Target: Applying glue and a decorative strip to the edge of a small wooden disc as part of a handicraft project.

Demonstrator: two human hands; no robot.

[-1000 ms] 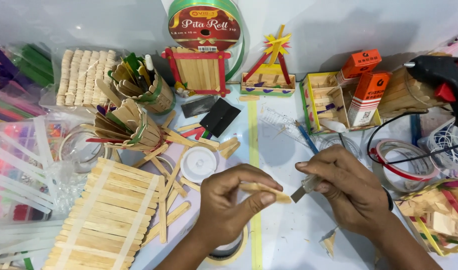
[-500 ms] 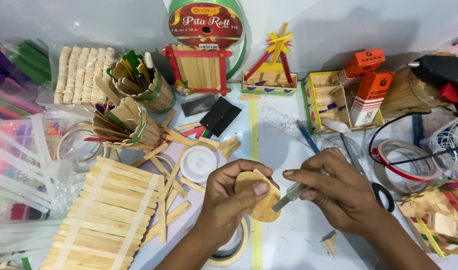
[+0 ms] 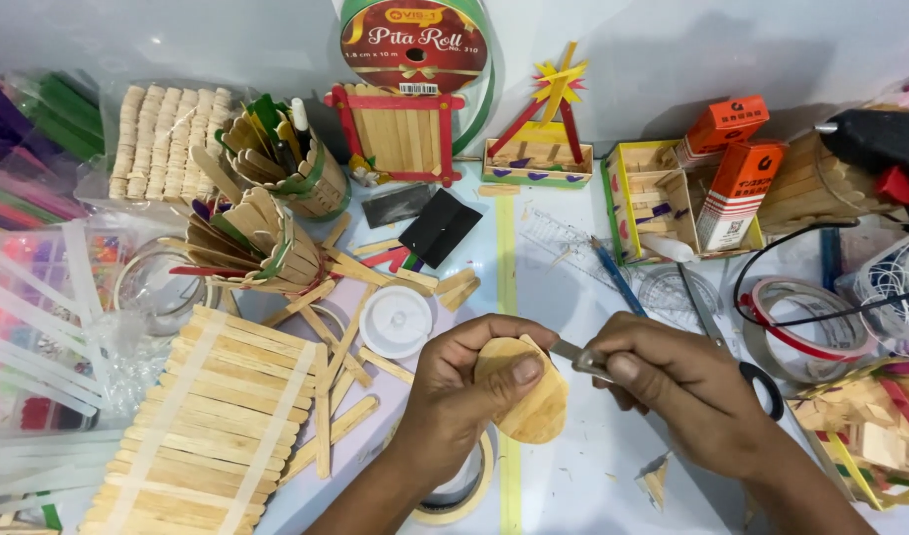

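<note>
My left hand (image 3: 454, 396) grips a rounded flat wooden piece (image 3: 529, 401) between thumb and fingers, its broad face turned up toward the camera. My right hand (image 3: 687, 391) holds a small metal blade (image 3: 571, 353) whose tip rests against the wooden piece's upper right edge. Both hands hover over the white table near its front middle. A wood scrap (image 3: 656, 479) lies below my right hand.
A panel of glued craft sticks (image 3: 212, 416) lies front left, with loose sticks and a white round lid (image 3: 396, 321) beside it. Stick cups (image 3: 276, 173), a small stick fence (image 3: 400, 124), a glue gun (image 3: 886, 149), orange boxes (image 3: 737, 178), tape rolls (image 3: 806, 317) and scissors (image 3: 747, 372) surround the hands.
My left hand has turned the wooden piece from edge-on to face-up. My right hand has brought the blade in against its edge.
</note>
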